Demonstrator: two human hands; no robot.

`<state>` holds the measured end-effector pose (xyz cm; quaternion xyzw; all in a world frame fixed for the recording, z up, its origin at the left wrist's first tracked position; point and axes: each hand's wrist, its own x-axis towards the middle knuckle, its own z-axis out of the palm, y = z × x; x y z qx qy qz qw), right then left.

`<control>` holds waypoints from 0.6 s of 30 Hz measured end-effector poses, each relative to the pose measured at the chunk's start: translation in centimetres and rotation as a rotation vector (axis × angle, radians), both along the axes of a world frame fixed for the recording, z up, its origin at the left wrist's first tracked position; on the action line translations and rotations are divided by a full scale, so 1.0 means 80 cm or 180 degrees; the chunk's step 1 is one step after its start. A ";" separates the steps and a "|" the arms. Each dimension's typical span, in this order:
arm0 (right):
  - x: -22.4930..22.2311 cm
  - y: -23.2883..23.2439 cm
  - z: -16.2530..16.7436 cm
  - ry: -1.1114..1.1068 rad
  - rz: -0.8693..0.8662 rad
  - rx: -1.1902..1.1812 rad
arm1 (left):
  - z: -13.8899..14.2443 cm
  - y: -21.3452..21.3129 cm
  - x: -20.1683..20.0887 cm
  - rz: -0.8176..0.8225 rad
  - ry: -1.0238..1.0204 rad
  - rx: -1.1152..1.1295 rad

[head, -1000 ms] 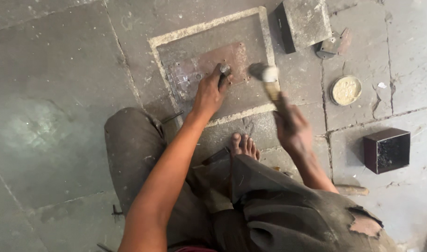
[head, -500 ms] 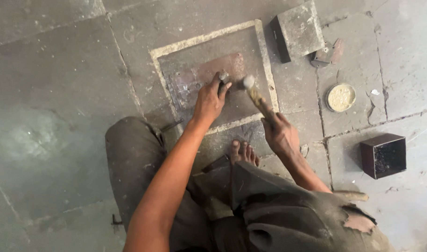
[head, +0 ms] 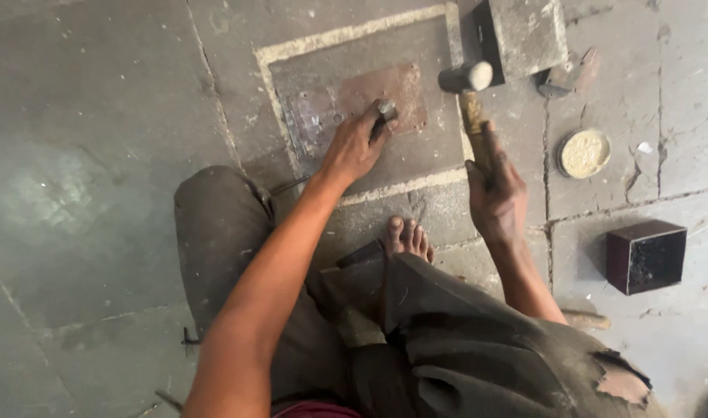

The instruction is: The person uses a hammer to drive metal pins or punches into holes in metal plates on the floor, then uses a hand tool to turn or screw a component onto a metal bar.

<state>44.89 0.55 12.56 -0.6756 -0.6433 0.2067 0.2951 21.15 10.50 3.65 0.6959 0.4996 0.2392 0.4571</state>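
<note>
**A:** What is the left hand (head: 354,149) doing?

**B:** It reaches out over a flat, reddish-brown rectangular metal sheet (head: 385,97) lying on the grey stone floor (head: 98,155). Its fingers are curled tight around a short dark metal punch (head: 385,114), which stands tilted with its tip on the sheet. The punch pokes out above the knuckles, at the sheet's lower middle.

**A:** And the right hand (head: 495,193)?

**B:** It is wrapped in a closed fist around the lower end of a wooden-handled hammer with a grey cylindrical steel head (head: 466,77). The handle runs up and away from the fingers, and the head hangs to the right of the punch, apart from it, above the sheet's right edge.

**A:** Where does the sheet sit?

**B:** Inside a pale rectangular outline (head: 346,35) on the floor, with a lighter, scuffed metal piece (head: 307,120) just beside its left end.

**A:** Anything else close by?

**B:** A large grey stone block (head: 524,31) beyond the hammer, a small round tin of yellowish powder (head: 584,152) to the right of the fist, and a dark hollow metal cube (head: 646,255) nearer the right knee. The person's bare foot (head: 406,236) rests just below the outline.
</note>
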 end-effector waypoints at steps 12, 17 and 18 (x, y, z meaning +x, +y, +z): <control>-0.005 -0.035 0.043 -0.0334 0.0684 0.0623 | -0.003 -0.006 0.009 -0.0670 0.0497 0.0455; -0.025 -0.033 0.042 -0.0207 0.0292 -0.0095 | -0.001 0.009 0.001 -0.0032 0.0204 -0.0287; -0.026 -0.033 0.042 -0.0123 0.0312 0.0098 | 0.001 0.013 -0.001 0.0178 -0.0027 0.0016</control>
